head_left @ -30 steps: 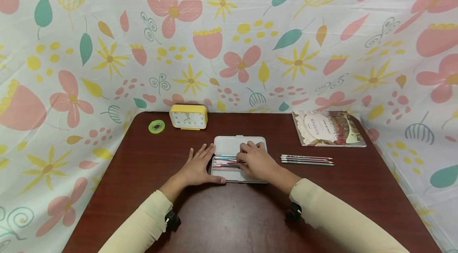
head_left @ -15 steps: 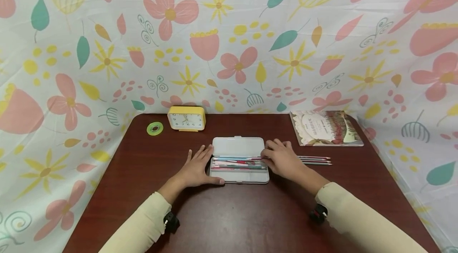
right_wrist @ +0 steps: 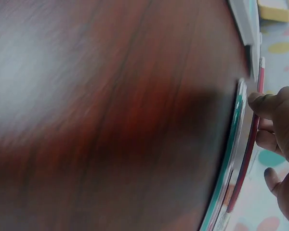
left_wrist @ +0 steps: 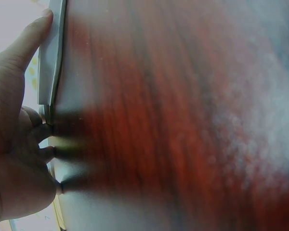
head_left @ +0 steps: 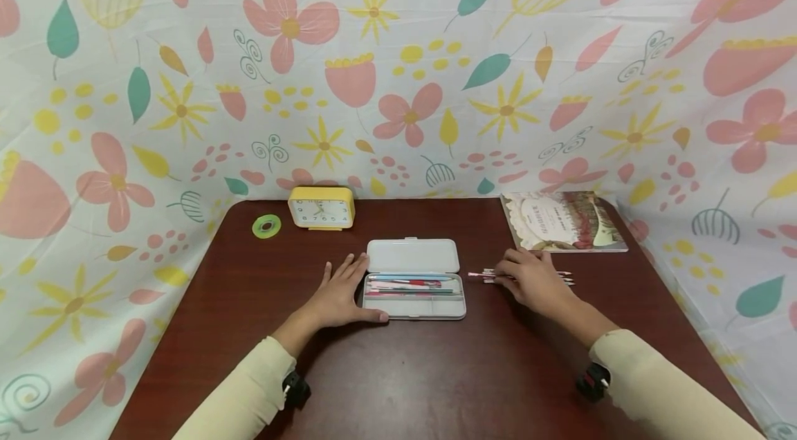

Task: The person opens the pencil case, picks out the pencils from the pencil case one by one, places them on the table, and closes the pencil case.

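Observation:
An open white pencil case lies mid-table, lid folded back, with several pencils in its rear compartment. My left hand rests against its left side, fingers spread and thumb along the front edge; the left wrist view shows that thumb on the case's edge. To the right of the case, my right hand pinches a red pencil between thumb and fingers. That pencil is over a row of pencils on the table, among them a teal one. The hand partly hides this row.
At the back left stand a yellow alarm clock and a green roll of tape. A book lies flat at the back right, behind the right hand. A flowered cloth hangs behind the brown table.
My right hand has taken the red pencil out of the case and moved right with it to the pencils on the table. The left hand has stayed at the case.

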Motion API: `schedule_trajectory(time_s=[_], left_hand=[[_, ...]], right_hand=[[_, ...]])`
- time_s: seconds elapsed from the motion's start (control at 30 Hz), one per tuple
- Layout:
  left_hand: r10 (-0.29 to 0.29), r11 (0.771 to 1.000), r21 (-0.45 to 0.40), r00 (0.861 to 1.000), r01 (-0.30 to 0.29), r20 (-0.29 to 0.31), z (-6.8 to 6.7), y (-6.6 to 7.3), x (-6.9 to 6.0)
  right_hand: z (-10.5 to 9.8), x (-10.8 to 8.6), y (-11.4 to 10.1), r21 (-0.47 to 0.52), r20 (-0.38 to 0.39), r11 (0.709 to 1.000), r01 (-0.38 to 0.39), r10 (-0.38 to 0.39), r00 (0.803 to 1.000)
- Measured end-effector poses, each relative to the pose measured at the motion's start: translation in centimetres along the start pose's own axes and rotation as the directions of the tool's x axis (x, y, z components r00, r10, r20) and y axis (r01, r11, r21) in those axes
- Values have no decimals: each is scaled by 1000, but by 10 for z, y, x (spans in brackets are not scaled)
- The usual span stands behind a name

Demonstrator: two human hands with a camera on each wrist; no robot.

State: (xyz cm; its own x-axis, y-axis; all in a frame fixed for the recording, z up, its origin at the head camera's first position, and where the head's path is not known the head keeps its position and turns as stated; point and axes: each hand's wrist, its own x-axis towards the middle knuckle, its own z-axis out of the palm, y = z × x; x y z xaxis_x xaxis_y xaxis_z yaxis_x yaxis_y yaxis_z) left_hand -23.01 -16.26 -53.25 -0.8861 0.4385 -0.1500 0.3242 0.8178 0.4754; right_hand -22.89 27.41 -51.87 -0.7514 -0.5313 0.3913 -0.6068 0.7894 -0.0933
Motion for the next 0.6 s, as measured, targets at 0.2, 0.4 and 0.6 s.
schedule_trajectory(time_s=[0.2,0.4,0.6], left_hand=[[5,1000,3,1000,-5,3,1,-2,1],[11,1000,5,1000,-11,3,1,-1,1],[10,1000,2,1000,-10,-2,0,-2,1]], right_hand=[[-1,-16,11,-15,-31,1000,20,-20,999],[-3,-25,17,-27,-8,1000,-2,2,1000],[-2,-30,19,-28,-11,1000,-3,3,1000]])
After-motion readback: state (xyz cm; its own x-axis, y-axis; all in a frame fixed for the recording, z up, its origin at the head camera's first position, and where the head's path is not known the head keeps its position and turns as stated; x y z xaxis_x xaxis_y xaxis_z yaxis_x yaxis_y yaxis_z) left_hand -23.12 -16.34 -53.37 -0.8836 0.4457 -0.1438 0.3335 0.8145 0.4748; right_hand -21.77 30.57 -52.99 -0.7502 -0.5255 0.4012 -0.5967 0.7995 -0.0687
